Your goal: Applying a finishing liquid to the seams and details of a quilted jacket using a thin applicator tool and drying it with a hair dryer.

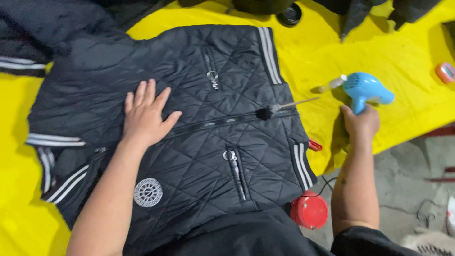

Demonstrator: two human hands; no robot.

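My left hand (pixel 146 115) lies flat with the fingers spread wide on the black quilted jacket (pixel 189 137), just above its central zipper (pixel 222 122). My right hand (pixel 361 123) is closed around the grip of a blue spray gun (pixel 366 89), which I hold over the yellow tabletop (pixel 332 47) near its right edge, its nozzle pointing left toward the jacket.

The jacket lies spread out in the middle of the tabletop, with its striped hem reaching toward the right edge. A small brush (pixel 284 108) with a thin wooden handle rests on the zipper line at the hem, between the jacket and the spray gun. Two pocket zippers with ring pulls and a round silver badge (pixel 148 192) are visible on the front.

More dark clothes (pixel 28 33) are piled at the far left corner and along the far edge. A pink small object (pixel 445 72) sits at the right side. A red round container (pixel 309 210) stands on the floor beside the near right edge. Bare yellow surface shows on the right part and at the near left corner.
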